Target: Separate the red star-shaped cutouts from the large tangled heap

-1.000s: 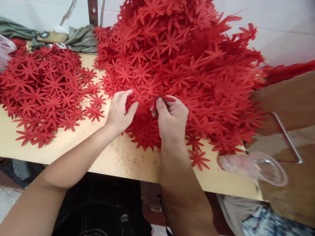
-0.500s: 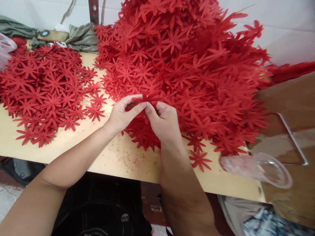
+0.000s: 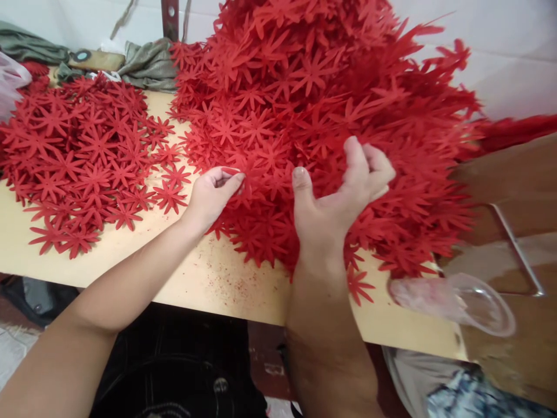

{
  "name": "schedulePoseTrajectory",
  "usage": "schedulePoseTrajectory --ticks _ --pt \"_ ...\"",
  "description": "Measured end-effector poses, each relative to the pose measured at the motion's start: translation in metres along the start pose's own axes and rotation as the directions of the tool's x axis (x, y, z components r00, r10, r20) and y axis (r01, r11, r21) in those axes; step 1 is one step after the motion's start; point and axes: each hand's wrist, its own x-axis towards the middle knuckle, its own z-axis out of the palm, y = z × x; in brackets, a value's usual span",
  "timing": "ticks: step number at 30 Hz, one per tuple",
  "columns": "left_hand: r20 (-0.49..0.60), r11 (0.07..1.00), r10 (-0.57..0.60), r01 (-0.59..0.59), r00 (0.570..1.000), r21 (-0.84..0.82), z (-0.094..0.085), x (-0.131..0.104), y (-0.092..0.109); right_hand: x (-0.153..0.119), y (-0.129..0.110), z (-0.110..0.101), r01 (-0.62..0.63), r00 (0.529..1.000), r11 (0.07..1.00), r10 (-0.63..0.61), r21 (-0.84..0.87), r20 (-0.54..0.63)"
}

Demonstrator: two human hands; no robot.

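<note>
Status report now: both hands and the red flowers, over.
Left hand pinching a red flower at big pile edge. Right hand open, raised, empty. Nothing blocking.

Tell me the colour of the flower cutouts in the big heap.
Red, all of them; the head view shows the heap clearly.

One view only, worn on the person's head; it looks forward and steeply down over both forearms onto the wooden tabletop [image 3: 130, 255]; it sits close, so the left hand [image 3: 213, 194] and right hand [image 3: 337, 197] fill the middle; the big heap of red flower cut-outs [image 3: 313, 104] runs past the top edge; the white wall [image 3: 500, 46] closes the far side; the person's lap shows below.
</note>
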Motion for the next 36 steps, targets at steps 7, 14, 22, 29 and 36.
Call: schedulePoseTrajectory --ticks 7,14,22,29,36 --pt "0.067 0.997 0.015 -0.020 0.998 0.075 0.005 -0.006 0.000 -0.018 -0.033 0.023 -0.211 0.952 0.895 0.096 0.394 0.291" --pt "0.164 0.996 -0.004 -0.011 0.986 0.087 0.001 -0.007 -0.002 -0.015 -0.025 0.025 -0.318 0.947 0.793 0.238 0.519 0.217" --pt "0.145 0.902 0.193 -0.233 0.970 0.363 -0.006 0.002 -0.020 -0.005 -0.020 0.020 -0.323 0.929 0.761 0.367 0.563 0.036" --pt "0.219 0.777 0.412 -0.466 0.885 0.423 -0.014 0.003 -0.020 -0.011 -0.034 0.018 -0.367 0.929 0.821 0.300 0.436 0.217" --pt "0.318 0.960 0.222 -0.264 0.922 0.096 -0.001 -0.009 -0.008 -0.014 -0.038 0.021 -0.404 0.877 0.819 0.221 0.408 0.426"
